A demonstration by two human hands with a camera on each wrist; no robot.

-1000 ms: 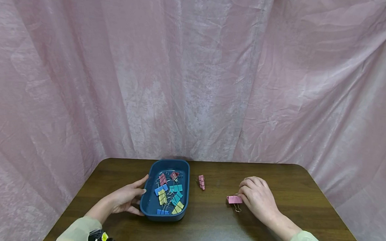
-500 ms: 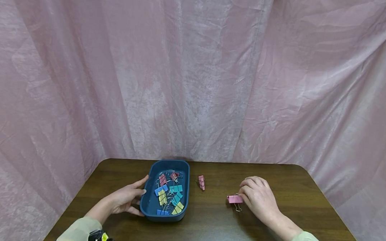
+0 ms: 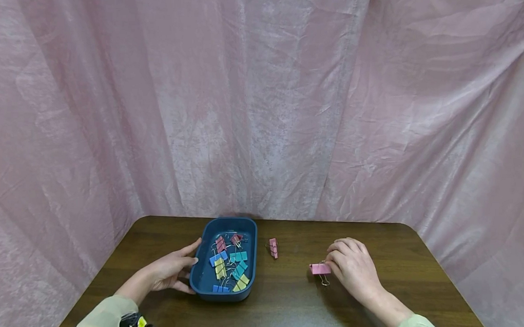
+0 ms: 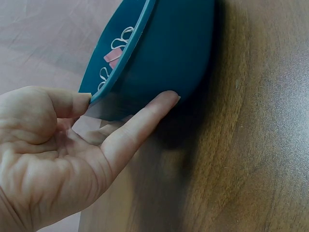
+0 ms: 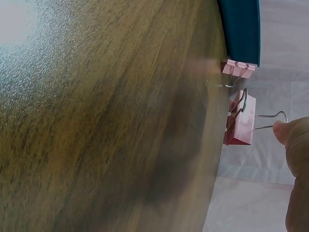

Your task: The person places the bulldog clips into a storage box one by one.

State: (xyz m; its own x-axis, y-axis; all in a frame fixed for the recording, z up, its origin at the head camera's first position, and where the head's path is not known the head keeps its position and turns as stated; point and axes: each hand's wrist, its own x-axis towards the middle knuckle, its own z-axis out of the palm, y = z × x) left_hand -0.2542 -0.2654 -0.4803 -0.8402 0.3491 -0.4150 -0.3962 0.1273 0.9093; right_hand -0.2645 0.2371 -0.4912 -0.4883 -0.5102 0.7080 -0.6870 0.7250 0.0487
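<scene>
At the blue plastic bin [image 3: 195, 280], my left hand [image 3: 169, 271] lies along its left side, fingers extended. The left wrist view has one fingertip [image 4: 166, 99] pressed on the bin's outer wall and another digit at the rim. On the right, my right hand [image 3: 351, 267] pinches a pink binder clip [image 3: 320, 269] by one wire handle. That clip's other handle points toward the near side in the head view; in the right wrist view the thumb [image 5: 285, 130] is at the handle's loop. Several blue, teal, yellow and red binder clips lie inside the bin.
A second pink binder clip [image 3: 273, 248] lies on the brown wooden table [image 3: 291, 301], just right of the bin. Behind the table's far edge hangs a pink curtain [image 3: 264, 110].
The right hand and its pink binder clip have shifted very slightly right and away from the near edge. The left hand, bin and other clips look the same.
</scene>
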